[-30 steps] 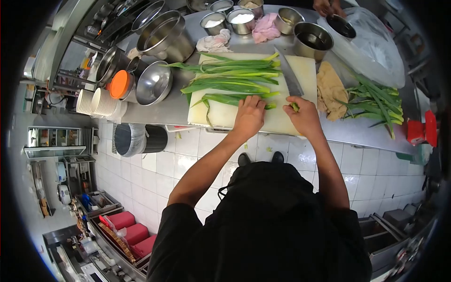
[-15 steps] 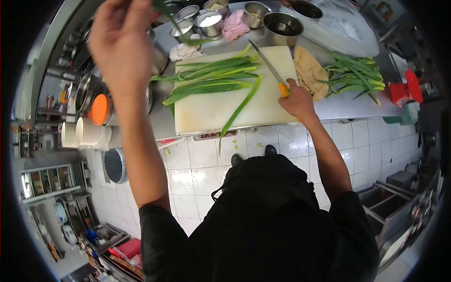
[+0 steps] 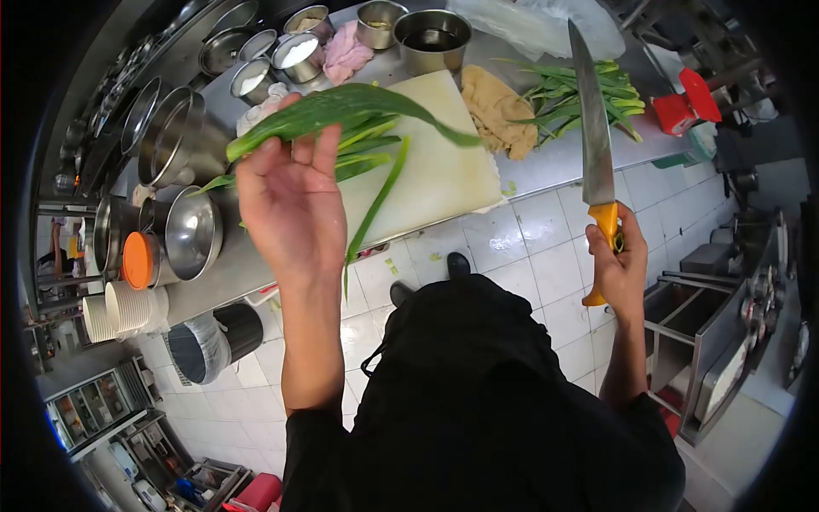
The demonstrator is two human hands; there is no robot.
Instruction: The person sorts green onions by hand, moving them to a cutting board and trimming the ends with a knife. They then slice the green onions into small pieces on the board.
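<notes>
A long green leek leaf (image 3: 358, 101) lies across the fingers of my left hand (image 3: 294, 200), palm turned up, thumb against the leaf. The hand is above the left part of a white cutting board (image 3: 435, 183). More leek leaves (image 3: 367, 154) lie on the board, partly hidden behind this hand. One single leaf (image 3: 378, 205) hangs over the board's front edge. My right hand (image 3: 623, 264) grips a large knife (image 3: 595, 128) by its yellow handle. Raised to the right of the board, the knife has its blade pointing away from me.
Beside the board are a tan cloth (image 3: 496, 111), a second pile of leek leaves (image 3: 580, 98) and a red scale (image 3: 685, 102). A pot of dark liquid (image 3: 432, 41), small metal containers (image 3: 299, 53) and a pink cloth (image 3: 346, 53) stand behind. Metal bowls (image 3: 193, 232) and paper cups (image 3: 132, 307) are left.
My left hand has come down and turned palm up with the leaf. The knife in my right hand has lifted off the board and swung right. The view has shifted.
</notes>
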